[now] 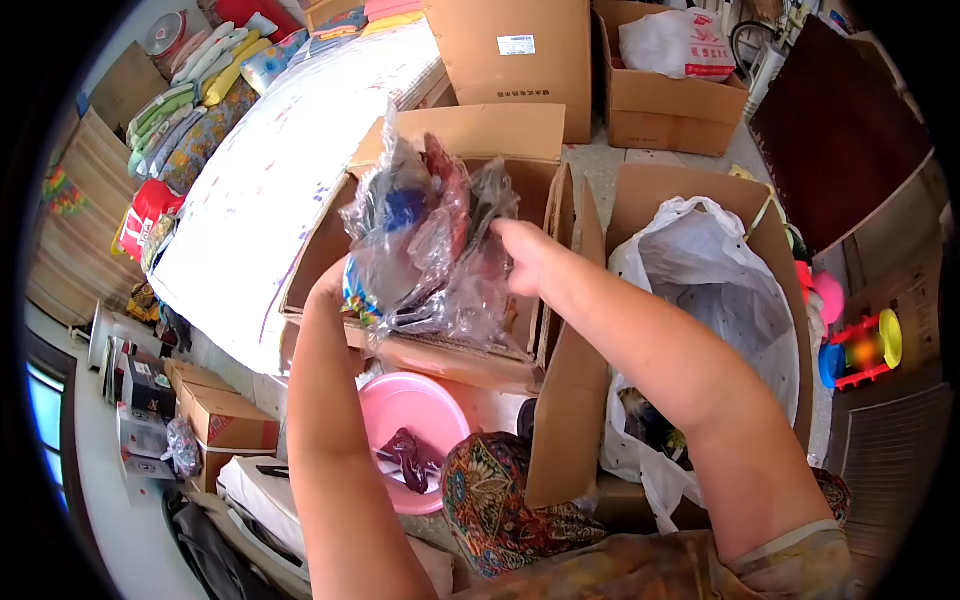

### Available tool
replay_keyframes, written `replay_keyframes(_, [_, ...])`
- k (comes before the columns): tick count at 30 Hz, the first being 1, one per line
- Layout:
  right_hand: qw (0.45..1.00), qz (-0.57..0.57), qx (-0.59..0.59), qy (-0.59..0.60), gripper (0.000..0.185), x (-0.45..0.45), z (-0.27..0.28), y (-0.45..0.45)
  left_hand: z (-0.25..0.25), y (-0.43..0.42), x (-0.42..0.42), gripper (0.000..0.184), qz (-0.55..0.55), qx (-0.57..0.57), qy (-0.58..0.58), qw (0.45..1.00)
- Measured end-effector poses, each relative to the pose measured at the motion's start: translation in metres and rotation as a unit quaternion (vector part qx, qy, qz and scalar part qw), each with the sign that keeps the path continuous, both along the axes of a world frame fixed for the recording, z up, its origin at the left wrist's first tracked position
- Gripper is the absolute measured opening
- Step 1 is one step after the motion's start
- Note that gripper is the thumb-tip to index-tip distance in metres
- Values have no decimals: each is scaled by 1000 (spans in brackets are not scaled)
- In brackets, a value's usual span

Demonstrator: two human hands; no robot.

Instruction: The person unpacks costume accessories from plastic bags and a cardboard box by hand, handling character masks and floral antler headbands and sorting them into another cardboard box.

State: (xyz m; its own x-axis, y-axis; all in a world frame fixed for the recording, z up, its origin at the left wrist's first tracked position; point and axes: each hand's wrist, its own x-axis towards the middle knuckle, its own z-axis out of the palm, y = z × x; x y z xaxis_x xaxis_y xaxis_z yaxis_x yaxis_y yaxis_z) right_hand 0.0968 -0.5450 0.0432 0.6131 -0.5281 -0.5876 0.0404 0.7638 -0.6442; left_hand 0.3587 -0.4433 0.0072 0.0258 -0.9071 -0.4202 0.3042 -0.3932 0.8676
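A: Where's the plastic-wrapped bundle [430, 235]?
B: Over the open cardboard box [460, 362], long axis roughly twelve-to-six.

A: Nearer hand?
B: Neither; they flank it. It's at nine o'clock from the right hand [524, 256], which grips its edge, and two from the left hand [331, 287], whose grasp I can't tell.

A: Room?
B: Box interior shows at two; pink basin [398, 402] at six.

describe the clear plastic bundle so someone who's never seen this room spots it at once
Find the large white-covered bed, then the open cardboard box just to its right. Over that box, between the left hand and the right hand, is the crumpled clear plastic bundle. Red and blue show through it, unlike the white bag in the next box.
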Motion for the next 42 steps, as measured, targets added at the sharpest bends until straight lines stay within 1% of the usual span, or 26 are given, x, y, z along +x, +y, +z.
replay_keyframes(2, [1000, -7, 1, 12, 24, 4, -7, -3, 22, 3, -26, 35, 5, 28, -106, 994])
replay_keyframes(3, [1000, -19, 25, 4, 25, 2, -6, -5, 38, 3, -45, 36, -7, 30, -95, 995])
replay_keyframes(5, [998, -33, 51, -5, 26, 0, -3, -6, 42, -5, -59, 36, -29, 71, -76, 994])
replay_keyframes(7, [997, -36, 73, -3, 26, -2, -1, -8, 24, -12, -51, 37, -32, 66, -43, 996])
replay_keyframes(8, [996, -62, 61, 34, 25, 7, -22, -15, 14, -16, -45, 37, -33, 61, -9, 998])
replay_keyframes(9, [996, -62, 62, 34, 25, 7, -21, -16, 10, -20, -40, 37, -33, 62, -9, 997])
replay_keyframes(11, [996, -48, 19, 77, 24, 6, -22, -15, 0, -26, -26, 34, -135, 143, -26, 980])
replay_keyframes(12, [996, -47, 21, 79, 24, 2, -18, -12, -19, -27, -19, 33, -135, 112, -47, 983])
replay_keyframes(15, [998, -2, -55, 29, 23, -17, 10, -3, -16, -31, -41, 31, -131, 155, -82, 976])
replay_keyframes(16, [998, 10, -44, -38, 23, -24, 14, -4, -19, -36, -44, 31, -135, 171, -89, 972])
replay_keyframes(19, [998, 39, -40, -33, 27, -41, 27, -3, -50, -56, -42, 31, -169, 220, -136, 951])
replay_keyframes(20, [994, 54, -70, -64, 33, -41, 19, -5, -65, -63, -43, 31, -181, 236, -152, 942])
replay_keyframes(21, [989, 77, -120, -37, 37, -37, 8, -7, -81, -70, -44, 31, -194, 252, -171, 932])
replay_keyframes(23, [962, 68, -256, 65, 42, -31, 0, 2, -110, -78, -46, 31, -217, 285, -211, 909])
replay_keyframes(24, [928, 93, -350, 89, 50, -37, 1, 7, -122, -80, -48, 32, -229, 304, -235, 894])
replay_keyframes(25, [845, 134, -504, 123, 53, -49, 4, 10, -130, -79, -46, 32, -239, 319, -258, 880])
replay_keyframes(27, [812, 210, -538, 83, 50, -79, 17, 8, -127, -73, -44, 32, -244, 347, -291, 857])
replay_keyframes(29, [772, 250, -583, 49, 44, -104, 12, 1, -102, -67, -43, 36, -223, 340, -323, 855])
replay_keyframes(30, [776, 240, -582, 49, 38, -114, 12, -1, -95, -70, -43, 36, -219, 343, -318, 856])
replay_keyframes(31, [802, 200, -562, 10, 36, -122, 13, -3, -89, -75, -43, 37, -206, 335, -318, 863])
replay_keyframes(32, [865, 180, -468, -5, 33, -134, 23, -1, -83, -76, -44, 39, -192, 327, -315, 870])
replay_keyframes(34, [858, 176, -482, 3, 31, -152, 39, -2, -67, -80, -57, 41, -124, 296, -276, 906])
replay_keyframes(36, [854, 163, -494, 14, 31, -171, 50, -3, -46, -89, -73, 52, -130, 271, -174, 938])
replay_keyframes(39, [865, 100, -488, 54, 31, -203, 61, -2, -3, -87, -120, 58, -169, 236, -158, 944])
replay_keyframes(40, [876, 77, -470, 77, 30, -214, 62, -2, -8, -84, -126, 58, -175, 238, -158, 942])
replay_keyframes(42, [885, 35, -451, 111, 29, -241, 57, -1, -21, -81, -140, 78, -207, 287, -282, 892])
